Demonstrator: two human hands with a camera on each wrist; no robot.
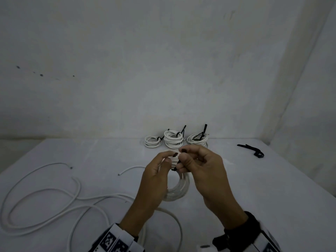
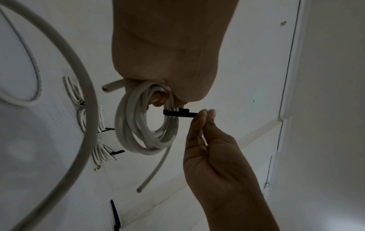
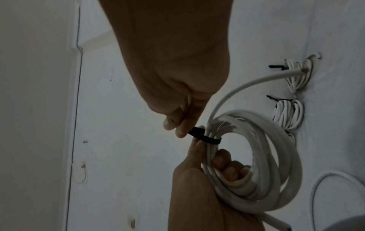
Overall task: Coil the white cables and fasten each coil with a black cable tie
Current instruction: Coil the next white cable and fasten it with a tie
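A white cable coil (image 1: pixel 179 190) hangs in the air between both hands, above the white table (image 1: pixel 236 188). My left hand (image 1: pixel 171 157) grips the coil's top, fingers through its middle, as the right wrist view shows around the coil (image 3: pixel 256 156). A black cable tie (image 3: pixel 205 139) is looped round the coil's strands. My right hand (image 1: pixel 183 154) pinches the tie's tail between thumb and fingers, just right of the coil (image 2: pixel 146 125). The left wrist view shows the tie (image 2: pixel 179 113) sticking out sideways into the right hand (image 2: pixel 205 114).
Three tied coils (image 1: pixel 173 140) sit in a row by the back wall. Spare black ties (image 1: pixel 251 150) lie at the right rear. Long loose white cables (image 1: pixel 45 197) sprawl over the table's left half, and one cable end (image 1: pixel 131 169) lies near the left hand.
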